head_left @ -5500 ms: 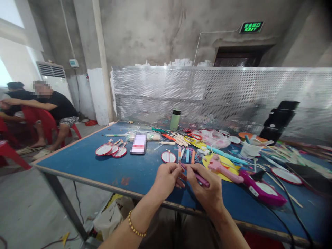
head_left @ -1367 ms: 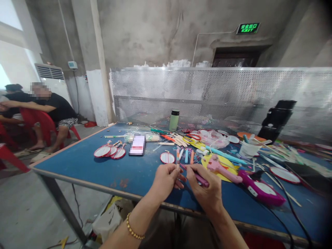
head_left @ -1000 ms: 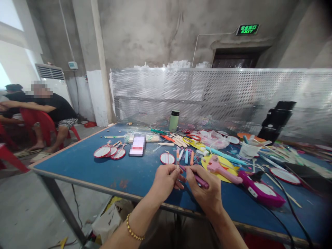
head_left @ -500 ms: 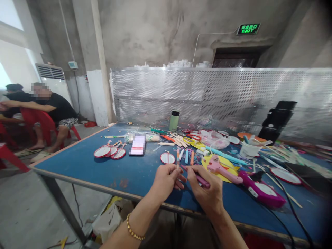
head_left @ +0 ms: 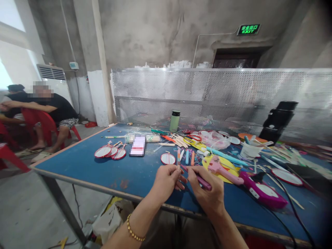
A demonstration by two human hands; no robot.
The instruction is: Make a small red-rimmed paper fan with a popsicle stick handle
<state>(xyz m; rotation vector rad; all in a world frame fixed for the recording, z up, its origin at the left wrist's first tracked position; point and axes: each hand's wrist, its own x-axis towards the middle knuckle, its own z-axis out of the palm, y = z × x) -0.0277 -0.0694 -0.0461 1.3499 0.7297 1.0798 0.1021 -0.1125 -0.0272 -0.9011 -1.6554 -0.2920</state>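
Observation:
My left hand (head_left: 167, 181) pinches a small flat stick (head_left: 178, 159) with orange and pale bands, held upright above the blue table (head_left: 103, 178). Just right of it, my right hand (head_left: 207, 186) is closed around a purple marker (head_left: 203, 181), its tip pointing toward the stick. Beyond my hands lie a round white disc with a red rim (head_left: 168, 158), a blue marker (head_left: 187, 157) and an orange marker (head_left: 192, 158). To the right, a pink glue gun (head_left: 223, 169) rests on a yellow piece (head_left: 207, 162).
Several red-rimmed discs (head_left: 103, 151) and a phone (head_left: 138, 145) lie at the left. A green bottle (head_left: 174, 121) stands at the back. At the right are a white cup (head_left: 249, 151), a magenta device (head_left: 263, 192) and black cables. Two people sit at far left.

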